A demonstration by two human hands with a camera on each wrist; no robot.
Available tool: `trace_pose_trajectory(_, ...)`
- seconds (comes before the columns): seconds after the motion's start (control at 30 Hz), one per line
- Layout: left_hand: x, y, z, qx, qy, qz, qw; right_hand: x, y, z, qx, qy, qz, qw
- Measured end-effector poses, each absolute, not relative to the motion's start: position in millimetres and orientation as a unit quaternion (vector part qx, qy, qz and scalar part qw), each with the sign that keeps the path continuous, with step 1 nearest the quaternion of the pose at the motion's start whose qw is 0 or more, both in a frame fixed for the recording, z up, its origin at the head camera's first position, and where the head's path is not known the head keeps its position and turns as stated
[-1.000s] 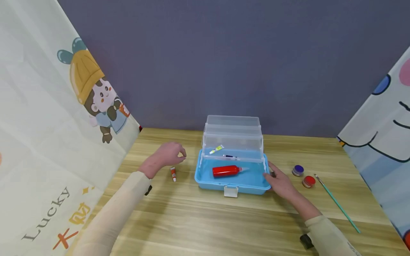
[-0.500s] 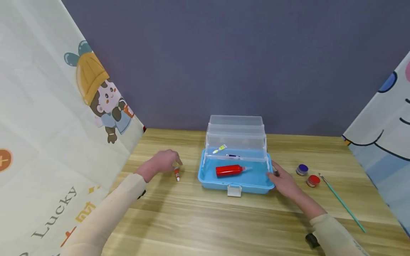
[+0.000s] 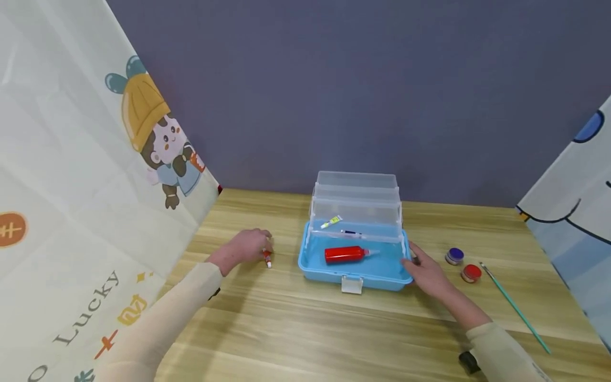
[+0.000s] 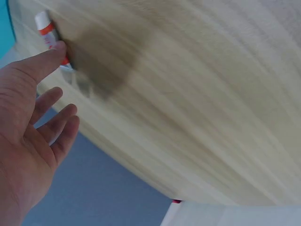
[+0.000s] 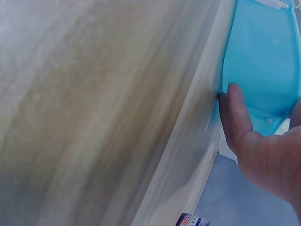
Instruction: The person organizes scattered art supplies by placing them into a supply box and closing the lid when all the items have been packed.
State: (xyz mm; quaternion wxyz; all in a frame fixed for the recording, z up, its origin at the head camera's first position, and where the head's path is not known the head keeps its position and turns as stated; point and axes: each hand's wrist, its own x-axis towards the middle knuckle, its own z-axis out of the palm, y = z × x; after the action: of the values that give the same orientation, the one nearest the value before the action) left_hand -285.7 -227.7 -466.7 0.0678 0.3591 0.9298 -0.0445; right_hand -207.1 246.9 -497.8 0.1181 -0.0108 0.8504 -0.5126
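A small red and white paint tube (image 3: 267,259) lies on the table left of the box. My left hand (image 3: 248,245) pinches its far end; in the left wrist view the thumb (image 4: 52,59) is on the tube and the index finger is hidden. The light blue storage box (image 3: 353,283) stands with its clear fold-out trays (image 3: 355,212) raised. My right hand (image 3: 429,273) holds its right wall, thumb over the rim, fingers (image 5: 239,110) along the outside. Inside the box lies a red squeeze bottle (image 3: 343,254) with a clear nozzle.
A yellow tube (image 3: 331,222) and a dark, slim tube (image 3: 351,232) show by the trays. Right of the box stand a purple paint pot (image 3: 454,256) and a red paint pot (image 3: 471,273), beside a green paintbrush (image 3: 515,307). A dark panel (image 3: 363,90) rises behind the table.
My left hand has come down from above the paint tube and its fingers have closed in on the tube's far end. The right hand stays at the box wall. The head view has shifted slightly.
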Motion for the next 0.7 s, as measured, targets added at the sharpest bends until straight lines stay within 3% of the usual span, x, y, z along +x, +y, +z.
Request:
trace_pose_trajectory(0.2,-285.5,-236.4,-475.1,0.347,0.936,-0.034,0.044,-207.8,247.0,-501.8,-0.013,0.854,-0.506,0.116)
trace_pose_trajectory(0.5,-288.1,-242.3,-481.3,0.322,0.943,-0.015,0.087,-201.1,248.4,-504.8,0.001,0.856,-0.504,0.12)
trace_pose_trajectory(0.7,-289.8,-247.4,-482.5,0.333,0.941,-0.013,0.057,-207.2,247.2,-501.2,-0.005,0.854,-0.509,0.111)
